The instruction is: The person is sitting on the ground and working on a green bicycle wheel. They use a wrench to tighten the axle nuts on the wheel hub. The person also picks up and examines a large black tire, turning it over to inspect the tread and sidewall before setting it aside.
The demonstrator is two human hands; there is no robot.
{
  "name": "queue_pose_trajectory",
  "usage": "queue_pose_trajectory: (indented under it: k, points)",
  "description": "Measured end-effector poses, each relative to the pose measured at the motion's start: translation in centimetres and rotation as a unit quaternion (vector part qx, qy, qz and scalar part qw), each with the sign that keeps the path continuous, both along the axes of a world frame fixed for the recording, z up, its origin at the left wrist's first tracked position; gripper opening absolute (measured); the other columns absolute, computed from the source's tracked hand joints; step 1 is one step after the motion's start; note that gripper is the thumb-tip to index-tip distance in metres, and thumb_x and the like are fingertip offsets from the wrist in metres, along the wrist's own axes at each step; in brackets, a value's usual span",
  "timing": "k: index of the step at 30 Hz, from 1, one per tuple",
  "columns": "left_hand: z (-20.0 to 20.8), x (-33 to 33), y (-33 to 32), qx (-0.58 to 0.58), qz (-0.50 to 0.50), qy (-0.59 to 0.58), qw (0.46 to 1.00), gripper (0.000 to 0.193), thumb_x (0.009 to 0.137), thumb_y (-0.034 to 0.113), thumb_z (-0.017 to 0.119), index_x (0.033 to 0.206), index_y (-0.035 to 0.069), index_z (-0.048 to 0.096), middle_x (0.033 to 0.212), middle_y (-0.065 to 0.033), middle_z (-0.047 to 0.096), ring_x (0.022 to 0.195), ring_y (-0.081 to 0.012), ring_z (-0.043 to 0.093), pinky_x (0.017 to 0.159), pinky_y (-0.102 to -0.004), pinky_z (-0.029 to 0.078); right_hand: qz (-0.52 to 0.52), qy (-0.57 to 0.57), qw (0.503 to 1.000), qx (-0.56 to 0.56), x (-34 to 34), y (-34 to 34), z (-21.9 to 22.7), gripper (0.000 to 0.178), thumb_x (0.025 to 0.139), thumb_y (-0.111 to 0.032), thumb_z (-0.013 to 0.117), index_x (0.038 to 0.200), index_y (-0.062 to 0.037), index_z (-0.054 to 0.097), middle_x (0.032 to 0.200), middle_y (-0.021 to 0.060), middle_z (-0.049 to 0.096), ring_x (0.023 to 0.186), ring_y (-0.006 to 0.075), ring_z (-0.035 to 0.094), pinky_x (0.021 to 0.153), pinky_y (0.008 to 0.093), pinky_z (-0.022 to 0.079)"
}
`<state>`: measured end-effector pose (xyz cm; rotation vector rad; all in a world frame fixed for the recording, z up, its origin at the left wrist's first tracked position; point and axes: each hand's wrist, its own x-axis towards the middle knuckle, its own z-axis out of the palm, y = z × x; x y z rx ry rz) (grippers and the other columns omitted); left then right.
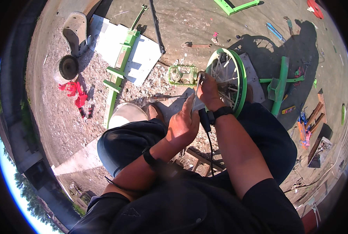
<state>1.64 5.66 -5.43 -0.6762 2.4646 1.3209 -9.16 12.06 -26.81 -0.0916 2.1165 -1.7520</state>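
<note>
My left hand point(183, 126) is closed around the lower part of a slim metal tool point(197, 87), wrench-like in shape. At its upper end my right hand point(209, 93) has curled fingers, with what lies inside them partly hidden. Right beside that hand is a wheel point(242, 80) with a green rim and pale spokes. A green rectangular frame piece point(183, 75), open in the middle, lies just left of the fingers. Below it, a tool with a handle and thin shaft point(158, 99) rests on the ground near my shoe.
At left a long green metal bar point(119, 70) lies across a white panel point(144, 54). Red parts point(80, 99) and a grey moulded shell point(75, 35) are farther left. To the right are a green tube frame point(277, 91), a wooden crate point(316, 117) and a blue tool point(275, 32).
</note>
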Motion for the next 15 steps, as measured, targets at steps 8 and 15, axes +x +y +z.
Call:
queue_pose_trajectory:
  k: [8, 15]
  points:
    - [2.1, -1.7, 0.1, -0.005, -0.037, -0.039, 0.999, 0.035, 0.093, 0.012, 0.053, 0.127, 0.002, 0.054, 0.089, -0.0202, 0.068, 0.086, -0.0290, 0.068, 0.079, -0.0364, 0.052, -0.009, -0.009, 1.000, 0.026, 0.2, -0.1, -0.3, 0.022, 0.076, -0.008, 0.066, 0.098, -0.0090, 0.067, 0.088, 0.0208, 0.067, 0.087, 0.0418, 0.065, 0.073, 0.0427, 0.054]
    - [2.8, -3.2, 0.3, 0.130, 0.025, -0.070, 0.989, 0.022, 0.092, 0.008, 0.056, 0.109, -0.003, 0.062, 0.090, -0.0107, 0.069, 0.084, -0.0126, 0.063, 0.077, -0.0283, 0.051, -0.071, -0.272, 0.910, -0.304, -0.4, 0.9, 0.2, 0.021, 0.077, -0.003, 0.063, 0.097, -0.0015, 0.066, 0.088, 0.0169, 0.070, 0.086, 0.0344, 0.068, 0.073, 0.0351, 0.052]
